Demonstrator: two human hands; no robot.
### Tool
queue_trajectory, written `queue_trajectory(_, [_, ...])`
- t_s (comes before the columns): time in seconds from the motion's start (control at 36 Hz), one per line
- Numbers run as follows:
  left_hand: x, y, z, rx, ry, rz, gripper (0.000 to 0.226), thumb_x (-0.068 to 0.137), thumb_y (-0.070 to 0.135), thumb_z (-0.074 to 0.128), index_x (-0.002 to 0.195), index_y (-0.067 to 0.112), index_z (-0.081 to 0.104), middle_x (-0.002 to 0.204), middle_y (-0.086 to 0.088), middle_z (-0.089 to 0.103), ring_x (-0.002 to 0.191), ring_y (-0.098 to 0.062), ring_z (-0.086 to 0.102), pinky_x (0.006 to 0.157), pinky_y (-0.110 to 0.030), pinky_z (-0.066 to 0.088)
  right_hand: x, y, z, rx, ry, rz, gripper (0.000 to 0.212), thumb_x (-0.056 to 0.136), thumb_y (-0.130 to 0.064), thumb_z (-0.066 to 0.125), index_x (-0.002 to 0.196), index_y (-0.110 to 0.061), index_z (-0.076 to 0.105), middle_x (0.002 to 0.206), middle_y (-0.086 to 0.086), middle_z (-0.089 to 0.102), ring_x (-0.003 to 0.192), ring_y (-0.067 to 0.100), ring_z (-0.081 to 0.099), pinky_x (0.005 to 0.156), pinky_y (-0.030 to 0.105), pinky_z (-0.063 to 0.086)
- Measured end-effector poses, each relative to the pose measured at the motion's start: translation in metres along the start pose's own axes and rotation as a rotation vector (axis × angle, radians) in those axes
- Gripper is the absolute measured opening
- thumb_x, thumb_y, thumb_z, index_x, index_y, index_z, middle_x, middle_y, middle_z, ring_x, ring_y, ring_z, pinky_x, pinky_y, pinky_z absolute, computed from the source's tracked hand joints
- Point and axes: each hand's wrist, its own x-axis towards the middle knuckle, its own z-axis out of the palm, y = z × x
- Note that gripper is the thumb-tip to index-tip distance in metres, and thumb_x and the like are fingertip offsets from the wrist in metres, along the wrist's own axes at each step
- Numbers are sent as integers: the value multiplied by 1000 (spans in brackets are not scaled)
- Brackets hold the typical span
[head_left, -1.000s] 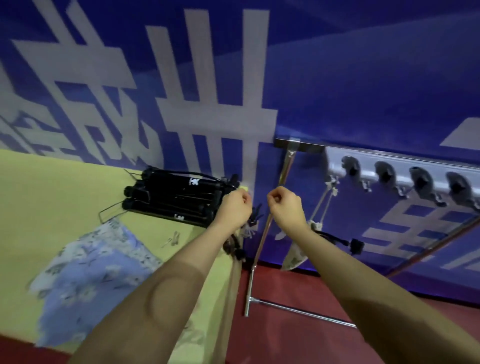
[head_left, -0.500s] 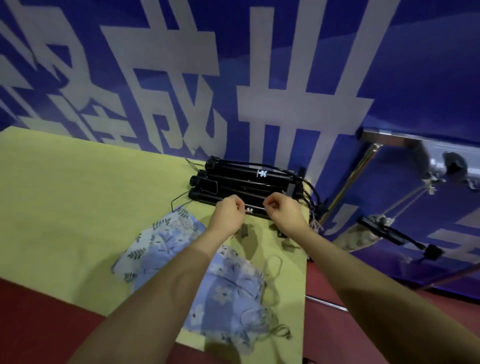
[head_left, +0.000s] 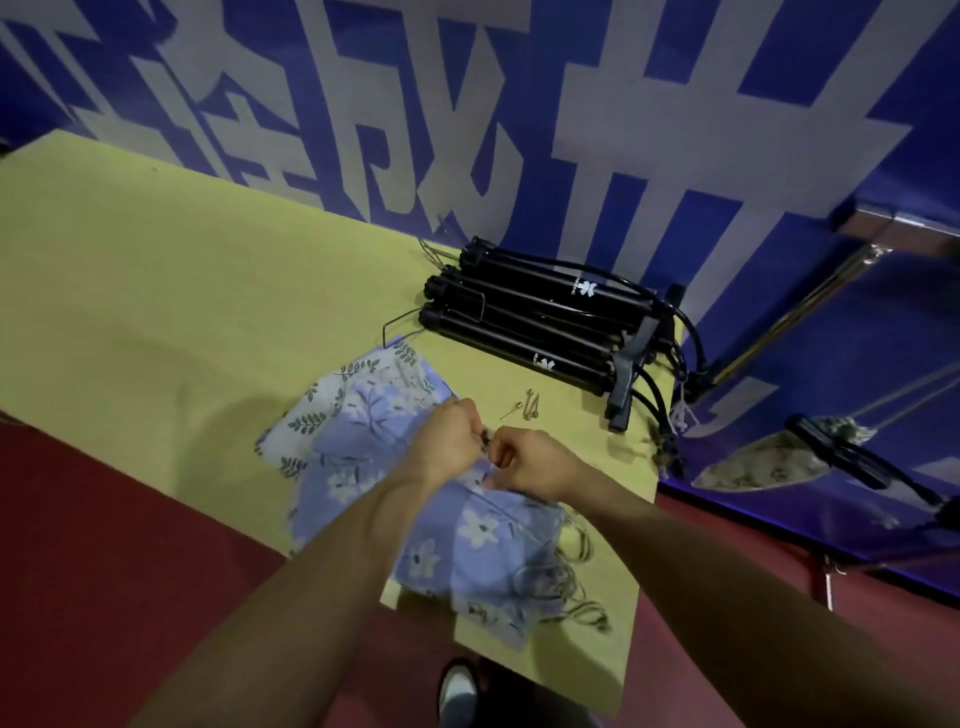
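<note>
Where the two meet, the left hand (head_left: 449, 441) and right hand (head_left: 530, 462) each hold a pinching grip on a small dark piece (head_left: 485, 441), too small to identify, just above the floral cloth (head_left: 363, 415). Risk noted: a loosened grip could drop it among the folds, or snag the cloth. The cloth lies on the yellow bench (head_left: 156, 291), with loose pins (head_left: 527, 405) nearby and a folded tripod (head_left: 545, 322) beyond. Blue banner (head_left: 519, 130) behind, red floor (head_left: 104, 519).

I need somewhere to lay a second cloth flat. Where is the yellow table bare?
The widest bare stretch of the yellow table lies left of the floral cloth and black tripods, up to the blue banner. A narrow strip runs between cloth and tripods, but loose pins lie there. Crowded where the left hand and right hand pinch a small dark item.
</note>
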Motion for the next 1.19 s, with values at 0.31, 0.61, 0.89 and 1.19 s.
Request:
queue_trajectory(0.31, [-11, -14, -6, 214, 70, 223, 17, 88, 20, 61, 105, 17, 61, 120, 0, 52, 118, -21, 41, 100, -31, 28, -16, -1, -9, -114, 256, -50, 10, 93, -22, 55, 84, -17, 57, 92, 2, 67, 84, 23, 59, 61, 30, 37])
queue_trajectory(0.61, [-16, -5, -27, 120, 252, 360, 25, 93, 19, 54, 118, 15, 55, 118, -4, 54, 109, -25, 48, 85, -38, 42, -28, -33, -26, 46, 450, -239, 13, 97, -15, 50, 87, -6, 50, 79, 8, 55, 75, 29, 53, 69, 42, 43])
queue_trajectory(0.89, [-13, 16, -80, 16, 355, 366, 11, 98, 18, 43, 100, 8, 47, 87, -9, 54, 79, -36, 53, 66, -44, 44, -32, -55, -63, -5, 411, -108, 31, 90, -42, 58, 106, -18, 48, 86, -1, 56, 76, 24, 54, 68, 41, 45])
queue_trajectory(1.19, [-5, 44, -128, -6, 586, 334, 15, 95, 10, 44, 105, 0, 52, 113, -17, 50, 91, -36, 54, 73, -42, 42, -32, -90, -103, 321, 534, -171, 20, 89, -18, 62, 85, 0, 56, 73, 6, 53, 65, 14, 48, 54, 19, 36])
